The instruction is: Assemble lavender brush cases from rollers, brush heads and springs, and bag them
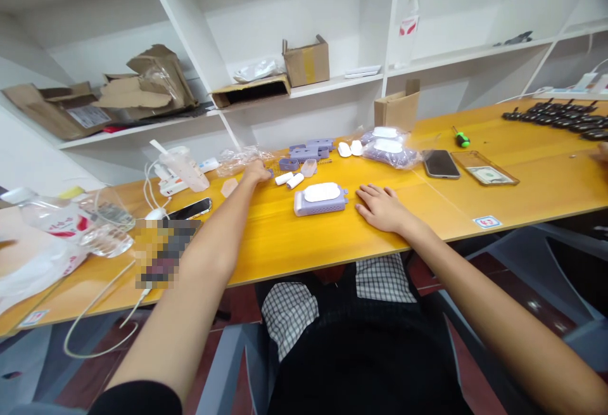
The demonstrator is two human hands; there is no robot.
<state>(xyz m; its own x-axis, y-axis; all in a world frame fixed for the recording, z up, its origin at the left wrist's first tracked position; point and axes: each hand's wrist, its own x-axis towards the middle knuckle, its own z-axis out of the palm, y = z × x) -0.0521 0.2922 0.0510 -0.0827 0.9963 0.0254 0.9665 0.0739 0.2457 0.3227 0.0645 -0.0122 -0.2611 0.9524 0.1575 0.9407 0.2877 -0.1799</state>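
My left hand [257, 173] reaches to the back of the table with its fingers curled together. A bit of purple shows at its fingertips, but what it grips is too small to make out. Beside it are a crumpled clear bag [240, 160], two white cylinders [291, 180], a small purple cup-like part [289, 164] and several purple casings [311, 151]. My right hand [380, 206] lies flat on the yellow table [304, 244], fingers spread and holding nothing. Just left of it sits a purple plastic device with a white oval top [322, 198].
Bagged purple devices [389, 149], a phone [441, 163], a clear case with a banknote [487, 169] and a green-handled screwdriver [460, 138] lie to the right. Bottles [61, 218], a cup [185, 169] and cables crowd the left. Cardboard boxes [306, 62] fill shelves behind.
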